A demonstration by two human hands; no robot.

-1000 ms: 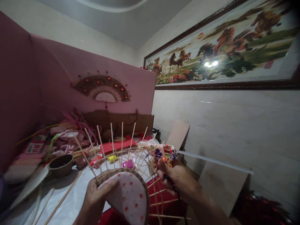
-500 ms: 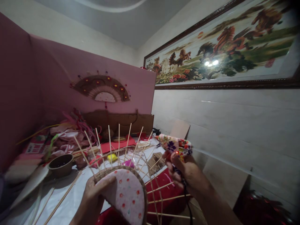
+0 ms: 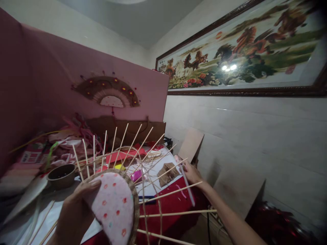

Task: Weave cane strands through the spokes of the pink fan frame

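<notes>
My left hand (image 3: 78, 206) grips the left edge of a half-round fan base (image 3: 114, 207), thumb on top. The base is covered in white cloth with red flower spots, and a braided cord runs along its curved rim. Thin wooden sticks (image 3: 122, 144) spread out from that rim, with loose twine (image 3: 144, 207) crossing several of them. Beyond the right-hand sticks, my right hand (image 3: 190, 171) is low at the table's right edge, closed around a cloth-covered glue gun that is mostly hidden. A translucent glue stick (image 3: 188, 189) slants down beside this hand.
A finished fan (image 3: 107, 90) hangs on the pink board behind. On the table are a brown bowl (image 3: 61, 176), a heap of pink cloth and ribbons (image 3: 66, 143), red paper (image 3: 125, 154), a magenta packet (image 3: 136, 175) and a brown scrap (image 3: 167, 174). A framed horse picture hangs right.
My right hand has moved away and down to the table's right edge with the glue gun, which is now mostly hidden. The fan base has shifted left and turned in my left hand.
</notes>
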